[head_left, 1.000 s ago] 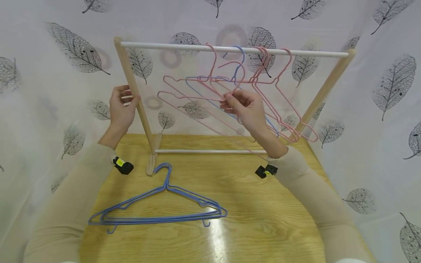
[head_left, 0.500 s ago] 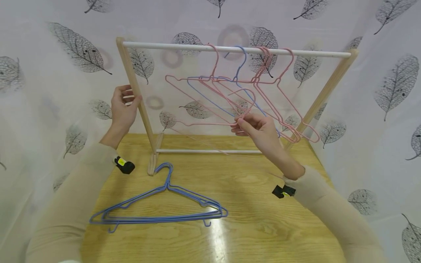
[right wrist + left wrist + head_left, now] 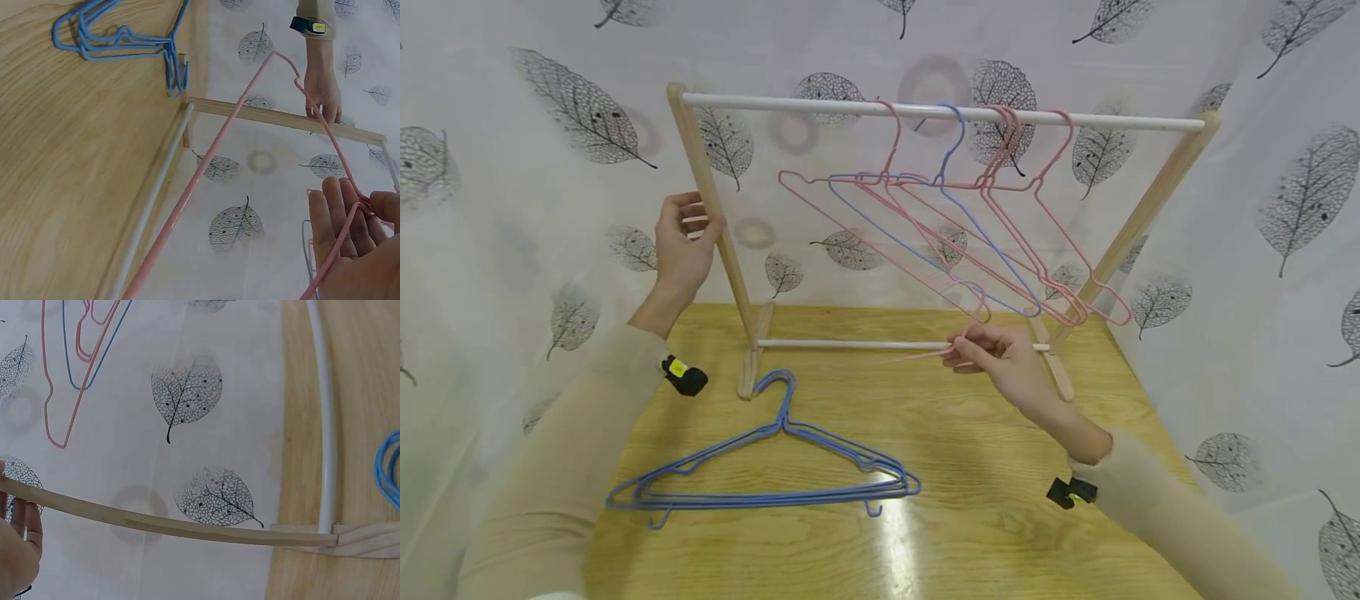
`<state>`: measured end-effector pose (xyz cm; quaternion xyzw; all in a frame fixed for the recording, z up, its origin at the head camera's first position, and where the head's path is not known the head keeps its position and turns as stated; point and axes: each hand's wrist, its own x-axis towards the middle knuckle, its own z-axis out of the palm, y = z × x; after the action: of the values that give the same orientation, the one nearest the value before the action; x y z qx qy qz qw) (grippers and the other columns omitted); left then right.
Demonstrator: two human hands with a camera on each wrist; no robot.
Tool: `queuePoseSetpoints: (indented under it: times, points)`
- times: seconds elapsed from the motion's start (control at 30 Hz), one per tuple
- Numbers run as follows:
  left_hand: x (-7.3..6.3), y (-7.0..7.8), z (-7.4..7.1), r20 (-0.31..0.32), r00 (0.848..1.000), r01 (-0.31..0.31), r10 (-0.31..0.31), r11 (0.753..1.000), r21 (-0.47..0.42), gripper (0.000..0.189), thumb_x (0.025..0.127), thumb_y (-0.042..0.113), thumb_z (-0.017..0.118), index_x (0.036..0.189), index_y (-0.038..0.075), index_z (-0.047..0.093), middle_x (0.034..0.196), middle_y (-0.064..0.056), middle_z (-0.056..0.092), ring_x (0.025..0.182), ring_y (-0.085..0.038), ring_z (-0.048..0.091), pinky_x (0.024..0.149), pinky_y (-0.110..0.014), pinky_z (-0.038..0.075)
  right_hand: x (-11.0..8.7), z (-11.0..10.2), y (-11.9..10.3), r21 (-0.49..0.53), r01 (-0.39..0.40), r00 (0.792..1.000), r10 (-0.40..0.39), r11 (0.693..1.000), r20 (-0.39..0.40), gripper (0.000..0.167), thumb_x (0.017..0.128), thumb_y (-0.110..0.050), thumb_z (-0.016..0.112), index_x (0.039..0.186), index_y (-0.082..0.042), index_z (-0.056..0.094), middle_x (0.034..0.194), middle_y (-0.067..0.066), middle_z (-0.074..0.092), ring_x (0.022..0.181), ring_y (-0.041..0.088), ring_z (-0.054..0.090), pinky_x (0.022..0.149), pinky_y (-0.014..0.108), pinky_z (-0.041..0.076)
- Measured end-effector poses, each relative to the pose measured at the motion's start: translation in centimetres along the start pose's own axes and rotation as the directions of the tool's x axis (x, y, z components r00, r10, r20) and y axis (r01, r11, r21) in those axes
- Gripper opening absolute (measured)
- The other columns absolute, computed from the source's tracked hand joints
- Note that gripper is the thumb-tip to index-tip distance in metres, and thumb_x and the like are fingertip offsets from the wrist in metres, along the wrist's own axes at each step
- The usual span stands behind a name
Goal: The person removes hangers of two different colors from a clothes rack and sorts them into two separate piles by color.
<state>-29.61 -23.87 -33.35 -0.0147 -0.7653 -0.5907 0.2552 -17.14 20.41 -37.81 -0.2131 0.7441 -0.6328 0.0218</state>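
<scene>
My right hand pinches a pink wire hanger at its neck between thumb and fingers, low in front of the rack. In the right wrist view its shoulder and long bottom bar stretch away from the hand. My left hand grips the wooden left post of a small clothes rack, thumb at the front and fingers bent behind. From the rack's white top rail hang several pink hangers and one blue hanger. A stack of blue hangers lies flat on the table.
The rack stands towards the back of the wooden table, with a white lower rail and a wooden foot at the left. Leaf-patterned curtain surrounds the table at the back and both sides.
My right hand has lowered the pink hanger from close below the top rail down to about the lower rail, and the hanger has tipped flatter. The left hand stays on the post.
</scene>
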Motion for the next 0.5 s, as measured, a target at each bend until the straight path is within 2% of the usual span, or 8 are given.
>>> queuePoseSetpoints:
  times: [0.13, 0.3, 0.5]
  points:
    - [-0.1, 0.1, 0.0, 0.013, 1.0, -0.004, 0.004, 1.0, 0.004, 0.039, 0.105, 0.017, 0.064, 0.141, 0.01, 0.052, 0.111, 0.017, 0.051, 0.1, -0.004, 0.055, 0.086, -0.015, 0.052, -1.3, -0.5, 1.6, 0.003, -0.092, 0.995, 0.092, 0.996, 0.042, 0.019, 0.108, -0.012, 0.059, 0.114, 0.002, 0.071, 0.099, -0.009, 0.08, 0.091, 0.01, 0.08, 0.081, 0.035, 0.068]
    - [-0.1, 0.2, -0.1, 0.019, 1.0, -0.001, 0.001, 1.0, 0.003, 0.039, 0.105, 0.018, 0.064, 0.142, 0.011, 0.052, 0.112, 0.017, 0.051, 0.101, -0.005, 0.055, 0.086, -0.015, 0.052, -2.6, -1.3, 3.1, -0.012, -0.186, 0.978, 0.186, 0.983, 0.089, 0.03, 0.109, -0.015, 0.059, 0.118, 0.011, 0.067, 0.098, -0.007, 0.08, 0.09, 0.012, 0.08, 0.083, 0.039, 0.068]
    - [0.0, 0.1, 0.0, 0.017, 1.0, 0.0, 0.0, 1.0, 0.006, 0.039, 0.105, 0.017, 0.064, 0.142, 0.011, 0.052, 0.112, 0.017, 0.05, 0.101, -0.004, 0.055, 0.086, -0.014, 0.052, -3.9, -2.9, 5.5, -0.037, -0.224, 0.968, 0.226, 0.974, 0.112, 0.028, 0.11, -0.016, 0.057, 0.119, 0.007, 0.07, 0.096, -0.006, 0.081, 0.089, 0.011, 0.08, 0.082, 0.039, 0.068]
